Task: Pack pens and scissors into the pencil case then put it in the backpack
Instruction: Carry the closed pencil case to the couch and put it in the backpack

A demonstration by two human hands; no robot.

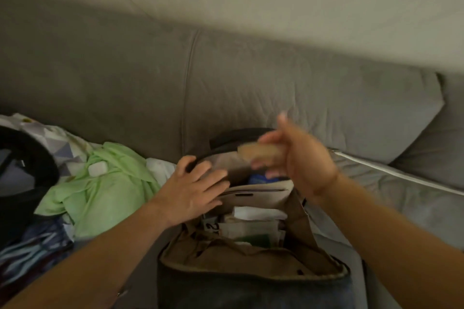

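Backpack (251, 256): standing open on a grey sofa (251, 88), papers and a blue item showing inside. Left hand (193, 190): lying spread, fingers apart, on the backpack's rear edge. Right hand (296, 158): hovering over the opening, pinching a blurred tan case (258, 153). Green cloth (105, 188): lying crumpled left of the backpack, a small white box (98, 168) sitting on it.
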